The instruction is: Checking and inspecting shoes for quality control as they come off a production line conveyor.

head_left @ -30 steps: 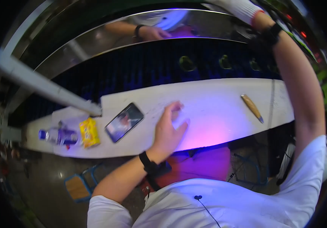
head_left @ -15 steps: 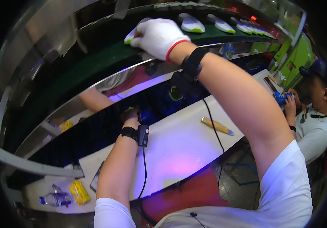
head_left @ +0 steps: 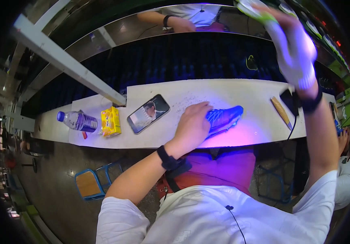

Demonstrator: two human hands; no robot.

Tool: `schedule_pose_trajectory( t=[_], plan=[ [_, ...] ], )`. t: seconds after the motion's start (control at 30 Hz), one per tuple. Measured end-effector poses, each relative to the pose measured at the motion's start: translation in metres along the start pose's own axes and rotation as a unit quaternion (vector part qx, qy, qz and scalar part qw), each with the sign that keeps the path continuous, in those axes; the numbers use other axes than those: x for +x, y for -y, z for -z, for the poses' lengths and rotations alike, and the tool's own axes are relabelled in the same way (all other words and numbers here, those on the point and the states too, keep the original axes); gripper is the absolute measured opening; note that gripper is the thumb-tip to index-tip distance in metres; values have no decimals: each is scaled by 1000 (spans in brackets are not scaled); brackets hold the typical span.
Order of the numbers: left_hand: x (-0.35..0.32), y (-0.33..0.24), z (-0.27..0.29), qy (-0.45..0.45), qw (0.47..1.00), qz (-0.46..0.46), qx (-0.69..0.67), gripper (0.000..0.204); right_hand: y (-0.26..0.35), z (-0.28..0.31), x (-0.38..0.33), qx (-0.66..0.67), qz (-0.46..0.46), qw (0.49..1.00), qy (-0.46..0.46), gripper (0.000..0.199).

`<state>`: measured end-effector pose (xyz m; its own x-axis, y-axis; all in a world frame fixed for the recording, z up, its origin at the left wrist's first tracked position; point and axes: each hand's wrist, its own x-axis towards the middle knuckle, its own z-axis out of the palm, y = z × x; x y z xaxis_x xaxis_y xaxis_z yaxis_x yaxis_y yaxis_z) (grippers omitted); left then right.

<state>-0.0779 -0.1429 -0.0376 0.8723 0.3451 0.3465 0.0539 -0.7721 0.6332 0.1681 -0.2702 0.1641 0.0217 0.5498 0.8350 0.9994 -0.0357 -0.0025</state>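
My bare left hand [head_left: 193, 126] is wrapped round the heel end of a blue sports shoe [head_left: 226, 118], which rests on the white worktable [head_left: 232, 87] with its toe to the right. White laces show on the shoe. My right hand [head_left: 295, 57], in a white knitted glove and blurred by motion, is raised at the upper right. Its fingers grip a white shoe sole [head_left: 253, 9] with a lime-green edge, held above the far side of the table. More soles [head_left: 313, 28] of the same kind lie in a row beyond this hand.
On the table are a wooden-handled knife [head_left: 281, 112], a phone [head_left: 148, 114], a yellow packet [head_left: 110, 122] and a plastic bottle [head_left: 77, 121]. A white metal post [head_left: 73, 61] slants down to the table. A co-worker [head_left: 347, 181] sits at the right; a blue-framed stool [head_left: 90, 184] stands behind left.
My right hand has brought a sole away from the dark green belt. My left hand has come back from the dark trough with a blue shoe. The view has swung left.
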Motion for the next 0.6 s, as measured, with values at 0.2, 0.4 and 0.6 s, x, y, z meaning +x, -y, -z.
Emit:
schedule_pose_trajectory(
  t=[0.2,0.4,0.6],
  plan=[
    [40,-30,-29,263,963,11,60,42,73,72,-124,238,-267,933,-42,23],
    [35,-32,-44,203,968,-96,113,52,93,68,-191,127,-490,860,56,26],
    [38,-36,-37,151,982,-94,67,44,104,35,-248,334,-510,780,-139,31]
  ],
)
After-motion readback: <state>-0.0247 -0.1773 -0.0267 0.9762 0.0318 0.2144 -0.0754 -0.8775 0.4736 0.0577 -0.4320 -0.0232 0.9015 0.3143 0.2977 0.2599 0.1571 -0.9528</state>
